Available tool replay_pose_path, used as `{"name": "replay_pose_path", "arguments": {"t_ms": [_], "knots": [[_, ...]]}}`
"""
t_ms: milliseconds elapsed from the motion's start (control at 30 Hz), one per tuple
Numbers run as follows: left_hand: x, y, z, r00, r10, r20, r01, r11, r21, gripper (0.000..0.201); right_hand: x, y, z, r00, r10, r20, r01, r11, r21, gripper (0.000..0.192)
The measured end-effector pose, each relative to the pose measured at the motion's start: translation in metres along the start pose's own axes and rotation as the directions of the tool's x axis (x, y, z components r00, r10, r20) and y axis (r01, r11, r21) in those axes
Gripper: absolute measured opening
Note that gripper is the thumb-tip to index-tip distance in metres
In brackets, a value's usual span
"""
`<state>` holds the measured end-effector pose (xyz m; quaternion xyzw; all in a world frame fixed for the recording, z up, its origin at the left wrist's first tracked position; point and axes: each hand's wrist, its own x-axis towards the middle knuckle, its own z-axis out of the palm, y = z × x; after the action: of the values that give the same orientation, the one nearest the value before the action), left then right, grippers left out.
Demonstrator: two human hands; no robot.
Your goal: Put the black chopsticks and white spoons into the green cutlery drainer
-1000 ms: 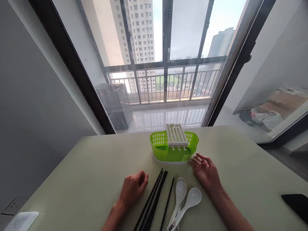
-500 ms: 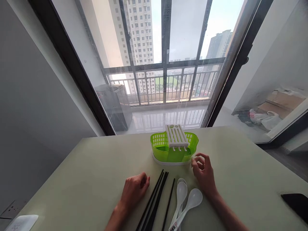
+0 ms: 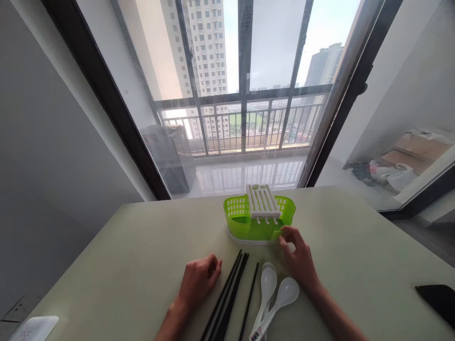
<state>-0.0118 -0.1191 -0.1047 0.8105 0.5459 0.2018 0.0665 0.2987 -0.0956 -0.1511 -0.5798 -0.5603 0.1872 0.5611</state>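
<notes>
A bright green plastic cutlery basket (image 3: 236, 230) with a white base stands toward the table's far edge. Its white slotted top piece (image 3: 263, 201) has small hooks along the front. My right hand (image 3: 296, 253) has its thumb and curled forefinger at the basket's lower front right corner, pinched against it. Loosely fisted, my left hand (image 3: 202, 275) rests on the table with nothing visible in it. Just right of it lie several black chopsticks (image 3: 231, 291), and one more black chopstick (image 3: 250, 298) apart from them. White spoons (image 3: 269, 284) lie overlapping between that chopstick and my right forearm.
The pale table (image 3: 152, 246) reaches to a glass sliding door with dark frames. A black object (image 3: 439, 303) lies at the right edge, and a white item (image 3: 40, 327) at the lower left. Bags and cardboard (image 3: 408, 161) are beyond the glass on the right.
My right hand has shifted slightly left, onto the basket's front corner. The basket has slid a little to the right. My left hand, the chopsticks and the spoons stay put.
</notes>
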Motion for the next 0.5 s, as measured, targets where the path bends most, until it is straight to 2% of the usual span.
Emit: {"name": "replay_pose_path", "arguments": {"t_ms": [267,500], "knots": [[-0.0003,-0.0001,-0.0013,0.999,0.007,0.039,-0.007,1.0,0.009,0.037,-0.0005,-0.003,-0.0011,1.0,0.008,0.003,-0.008,1.0,0.004,0.018],[-0.0015,0.0051,-0.0092,0.995,0.047,0.093,-0.041,0.997,-0.062,0.032,-0.0014,-0.0041,-0.0014,1.0,0.009,-0.004,-0.009,1.0,0.023,0.017]]}}
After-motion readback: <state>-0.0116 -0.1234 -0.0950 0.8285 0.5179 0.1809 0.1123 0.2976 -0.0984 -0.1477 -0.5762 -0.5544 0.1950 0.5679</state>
